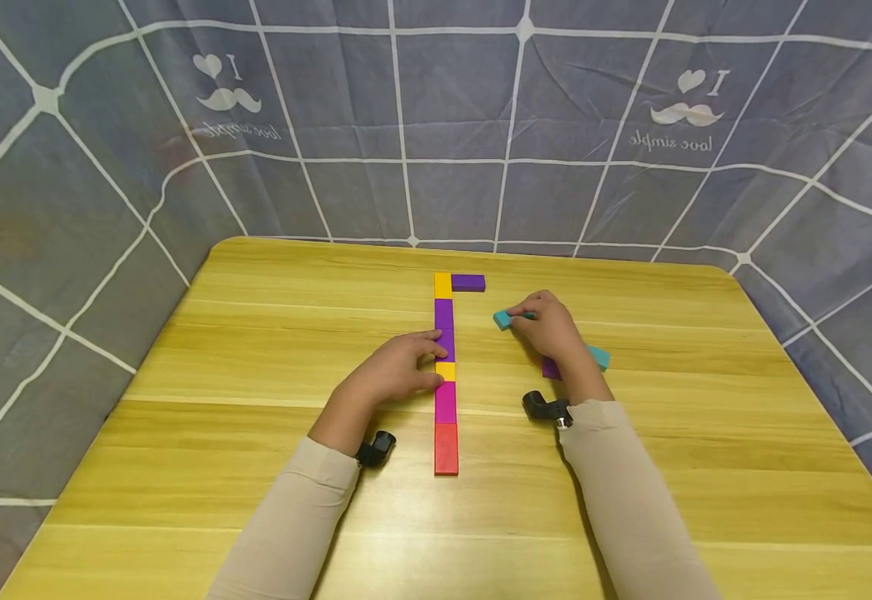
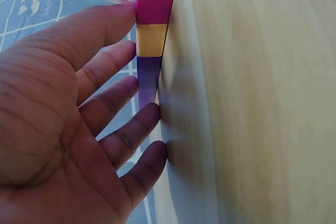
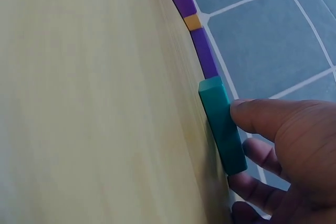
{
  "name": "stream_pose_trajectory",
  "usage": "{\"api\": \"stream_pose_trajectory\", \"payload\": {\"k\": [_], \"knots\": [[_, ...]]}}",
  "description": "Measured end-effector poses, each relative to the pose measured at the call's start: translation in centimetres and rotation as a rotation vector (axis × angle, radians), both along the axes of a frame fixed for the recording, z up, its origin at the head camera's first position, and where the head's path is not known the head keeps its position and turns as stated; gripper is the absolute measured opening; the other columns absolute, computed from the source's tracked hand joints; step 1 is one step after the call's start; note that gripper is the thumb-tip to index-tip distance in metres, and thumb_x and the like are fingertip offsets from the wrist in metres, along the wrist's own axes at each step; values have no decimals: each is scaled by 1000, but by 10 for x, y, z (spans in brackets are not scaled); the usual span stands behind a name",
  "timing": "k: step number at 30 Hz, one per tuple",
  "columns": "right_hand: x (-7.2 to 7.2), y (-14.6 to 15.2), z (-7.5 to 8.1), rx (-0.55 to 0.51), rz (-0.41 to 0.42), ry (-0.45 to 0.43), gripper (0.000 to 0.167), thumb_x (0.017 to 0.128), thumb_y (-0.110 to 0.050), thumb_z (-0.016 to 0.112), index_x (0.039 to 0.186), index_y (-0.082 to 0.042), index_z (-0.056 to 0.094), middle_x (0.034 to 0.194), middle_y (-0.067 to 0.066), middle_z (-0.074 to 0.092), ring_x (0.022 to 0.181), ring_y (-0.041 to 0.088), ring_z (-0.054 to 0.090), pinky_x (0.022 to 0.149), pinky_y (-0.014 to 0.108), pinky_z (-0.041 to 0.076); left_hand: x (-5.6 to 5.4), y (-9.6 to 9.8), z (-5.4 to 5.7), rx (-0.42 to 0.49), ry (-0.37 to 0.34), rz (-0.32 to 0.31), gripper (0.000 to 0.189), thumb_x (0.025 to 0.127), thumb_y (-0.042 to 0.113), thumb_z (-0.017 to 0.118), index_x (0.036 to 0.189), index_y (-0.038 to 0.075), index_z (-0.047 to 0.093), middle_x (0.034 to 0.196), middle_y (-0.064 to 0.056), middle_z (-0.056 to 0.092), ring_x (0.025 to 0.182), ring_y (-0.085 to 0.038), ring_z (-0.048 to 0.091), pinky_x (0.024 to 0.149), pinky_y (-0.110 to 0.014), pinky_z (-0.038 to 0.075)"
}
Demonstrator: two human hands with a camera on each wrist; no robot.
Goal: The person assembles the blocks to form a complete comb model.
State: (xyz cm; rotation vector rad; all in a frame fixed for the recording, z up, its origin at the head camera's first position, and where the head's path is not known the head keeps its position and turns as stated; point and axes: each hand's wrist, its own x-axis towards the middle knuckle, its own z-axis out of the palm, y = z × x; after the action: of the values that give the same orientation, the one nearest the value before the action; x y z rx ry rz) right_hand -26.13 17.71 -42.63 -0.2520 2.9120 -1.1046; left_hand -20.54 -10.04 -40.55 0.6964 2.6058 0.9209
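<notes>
My right hand [image 1: 548, 329] pinches a teal block [image 1: 502, 320] between thumb and fingers, right of a row of coloured blocks. The row runs away from me: a red block [image 1: 446, 450], a pink block [image 1: 445, 403], a yellow block [image 1: 445, 372], two purple blocks [image 1: 444, 313] and another yellow block [image 1: 443, 285]. At the far end a purple block [image 1: 468, 283] turns off to the right. My left hand [image 1: 391, 367] rests its spread fingertips on the row near the nearer yellow block. In the left wrist view its fingers [image 2: 131, 137] are loosely extended.
Partly hidden by my right forearm lie another purple block [image 1: 551, 368] and a teal block [image 1: 598, 357]. The wooden table [image 1: 256, 333] meets a grey curtain [image 1: 451, 117] with white lines at its back and sides. A small black camera sits on each wrist.
</notes>
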Motion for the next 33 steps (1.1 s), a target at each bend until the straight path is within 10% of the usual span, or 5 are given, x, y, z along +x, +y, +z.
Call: {"api": "stream_pose_trajectory", "payload": {"k": [33], "knots": [[-3, -36, -12, -80, -35, 91, 24, 96, -13, 62, 114, -1, 73, 117, 18, 53, 109, 36, 54, 99, 48, 43, 13, 5, -3, -11, 4, 15, 42, 90, 17, 73, 129, 5, 65, 155, -7, 40, 142, -31, 37, 116, -41, 30]]}}
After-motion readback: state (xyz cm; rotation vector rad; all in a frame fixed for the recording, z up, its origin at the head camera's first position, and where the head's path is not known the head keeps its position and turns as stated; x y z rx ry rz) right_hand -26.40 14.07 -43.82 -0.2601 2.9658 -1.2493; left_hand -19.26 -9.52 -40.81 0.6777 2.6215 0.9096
